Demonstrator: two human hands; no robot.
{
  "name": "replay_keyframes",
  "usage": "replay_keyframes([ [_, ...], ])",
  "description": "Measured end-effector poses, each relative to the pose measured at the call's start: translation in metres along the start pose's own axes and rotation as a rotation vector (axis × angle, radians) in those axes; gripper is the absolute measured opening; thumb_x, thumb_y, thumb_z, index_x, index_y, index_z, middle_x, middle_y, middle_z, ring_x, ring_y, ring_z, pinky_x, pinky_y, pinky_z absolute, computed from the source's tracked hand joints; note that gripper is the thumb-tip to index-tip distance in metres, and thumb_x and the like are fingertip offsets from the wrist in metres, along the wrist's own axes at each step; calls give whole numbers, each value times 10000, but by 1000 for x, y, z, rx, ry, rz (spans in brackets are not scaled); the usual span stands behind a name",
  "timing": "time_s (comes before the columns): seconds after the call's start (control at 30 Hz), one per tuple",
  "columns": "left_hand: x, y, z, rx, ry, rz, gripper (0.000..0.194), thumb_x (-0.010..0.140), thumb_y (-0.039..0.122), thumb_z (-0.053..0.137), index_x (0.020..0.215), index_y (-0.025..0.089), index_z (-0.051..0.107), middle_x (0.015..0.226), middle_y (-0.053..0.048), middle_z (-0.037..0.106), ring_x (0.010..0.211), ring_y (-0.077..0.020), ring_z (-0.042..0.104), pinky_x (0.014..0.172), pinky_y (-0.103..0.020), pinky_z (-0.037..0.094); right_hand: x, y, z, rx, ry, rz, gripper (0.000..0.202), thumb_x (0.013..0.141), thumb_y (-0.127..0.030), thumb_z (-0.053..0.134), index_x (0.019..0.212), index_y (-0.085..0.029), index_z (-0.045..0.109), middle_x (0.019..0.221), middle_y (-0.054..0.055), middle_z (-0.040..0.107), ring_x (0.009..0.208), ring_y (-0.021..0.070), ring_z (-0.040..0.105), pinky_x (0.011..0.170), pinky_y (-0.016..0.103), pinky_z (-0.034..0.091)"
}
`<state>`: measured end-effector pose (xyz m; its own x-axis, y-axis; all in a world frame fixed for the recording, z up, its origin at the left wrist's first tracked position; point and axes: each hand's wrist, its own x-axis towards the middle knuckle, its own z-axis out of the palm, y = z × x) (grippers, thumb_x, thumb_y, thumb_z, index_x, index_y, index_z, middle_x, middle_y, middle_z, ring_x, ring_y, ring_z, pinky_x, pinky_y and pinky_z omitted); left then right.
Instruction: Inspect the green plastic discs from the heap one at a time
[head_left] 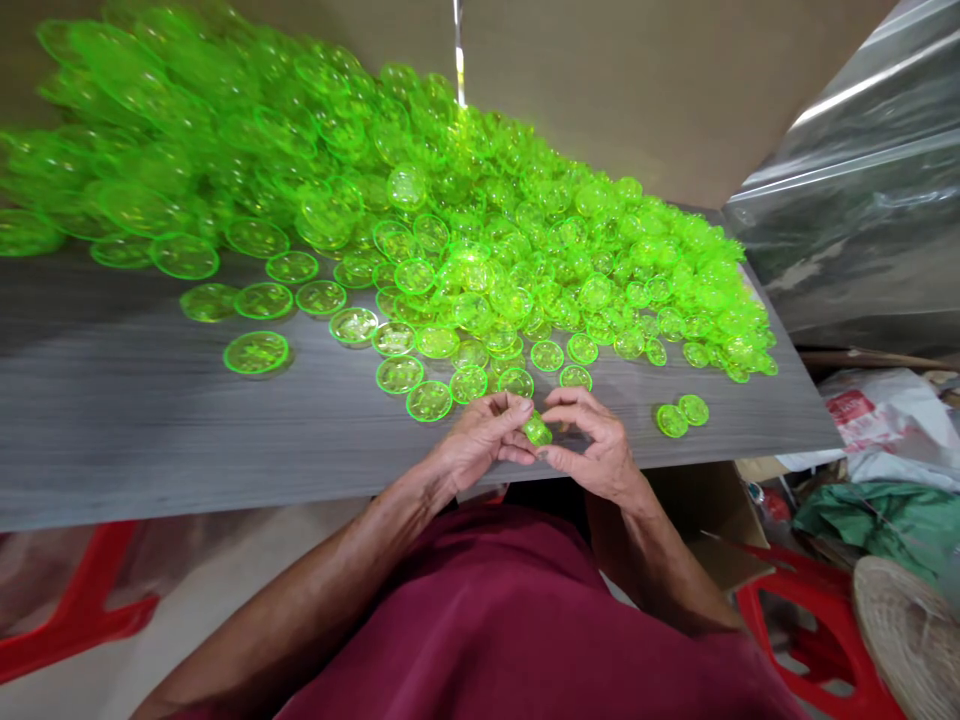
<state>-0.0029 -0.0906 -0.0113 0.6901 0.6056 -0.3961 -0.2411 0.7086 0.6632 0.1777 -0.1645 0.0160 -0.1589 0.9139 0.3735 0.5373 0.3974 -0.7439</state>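
Between thumb and fingers, my left hand [484, 437] grips a small clear green plastic piece [537, 430] near the table's front edge. My right hand [596, 442] is curved close to the piece's right side, thumb and fingers apart; whether a fingertip touches it I cannot tell. Just beyond both hands lie round clear green plastic discs [430, 401] with brighter rims and a raised pattern. They run back into a large heap of similar green pieces [525, 230]. Two loose small green pieces [672, 420] lie to the right of my right hand.
The grey wood-grain table [150, 420] ends just in front of my body. Below right are an open cardboard box [697, 510], a red plastic stool [802, 610], a round woven item [911, 640] and bags [885, 420]. More red plastic [82, 600] shows below left.
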Motion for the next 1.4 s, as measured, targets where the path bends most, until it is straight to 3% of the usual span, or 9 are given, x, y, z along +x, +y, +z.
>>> replay_keyframes([
  [0.13, 1, -2, -3, 58, -54, -1, 555, 624, 599, 922, 813, 160, 640, 579, 51, 601, 479, -101, 616, 524, -251, 598, 3, 7, -2, 63, -153, 26, 577, 909, -417, 738, 1441, -257, 581, 1418, 133, 607, 1258, 261, 625, 1003, 444, 578],
  [0.27, -1, -1, -7, 76, -112, -15, 542, 586, 527, 966, 854, 139, 699, 702, 8, 684, 569, -103, 660, 595, -249, 607, 5, 11, -3, 102, -197, 20, 530, 920, -451, 727, 1398, -244, 627, 1350, 120, 643, 1269, 256, 623, 1082, 472, 525],
  [0.37, -1, 0, -8, 89, -149, -28, 560, 572, 504, 979, 907, 130, 732, 797, -30, 737, 618, -114, 692, 611, -236, 596, 5, 11, -3, 137, -167, 50, 512, 890, -484, 760, 1335, -247, 672, 1301, 106, 667, 1231, 246, 641, 1063, 465, 536],
  [0.67, 3, -1, -8, 91, -156, -54, 562, 562, 542, 973, 844, 131, 714, 746, -50, 746, 613, -141, 709, 606, -253, 591, -4, 16, 1, 320, -103, 203, 560, 804, -542, 827, 1290, -283, 720, 1315, 111, 672, 1179, 239, 677, 825, 340, 628],
  [0.97, 1, 0, -6, 94, -118, -52, 570, 552, 545, 975, 829, 131, 697, 721, -23, 721, 588, -127, 698, 595, -247, 589, -4, 17, 0, 215, -98, 163, 603, 812, -569, 809, 1325, -270, 707, 1339, 129, 672, 1223, 267, 670, 974, 443, 602],
  [1.1, 1, -1, -2, 108, -95, -24, 600, 552, 535, 977, 898, 140, 687, 768, -22, 727, 593, -123, 690, 596, -256, 592, -3, 15, 2, 102, -111, 85, 549, 866, -490, 790, 1357, -270, 679, 1323, 114, 693, 1231, 262, 670, 1054, 468, 556],
  [1.27, 2, -6, -2, 179, -63, -2, 646, 612, 607, 918, 973, 154, 633, 812, -38, 727, 614, -143, 703, 593, -279, 599, -16, 12, -3, -67, -19, -7, 501, 893, -357, 755, 1367, -238, 648, 1278, 120, 704, 1145, 247, 696, 944, 408, 605],
  [1.33, 3, -7, -3, 306, -29, 71, 550, 734, 619, 827, 959, 159, 624, 803, -42, 720, 628, -159, 711, 593, -293, 597, -24, 16, -16, -194, 22, 48, 483, 880, -321, 747, 1345, -235, 653, 1272, 115, 702, 1094, 239, 707, 864, 370, 621],
  [1.4, 3, -5, -4, 576, 28, 273, 393, 870, 543, 720, 954, 166, 645, 796, -39, 717, 659, -166, 709, 620, -308, 598, -31, 24, -33, -364, 68, 135, 449, 865, -296, 731, 1306, -234, 670, 1251, 111, 707, 1042, 240, 715, 806, 353, 622],
])
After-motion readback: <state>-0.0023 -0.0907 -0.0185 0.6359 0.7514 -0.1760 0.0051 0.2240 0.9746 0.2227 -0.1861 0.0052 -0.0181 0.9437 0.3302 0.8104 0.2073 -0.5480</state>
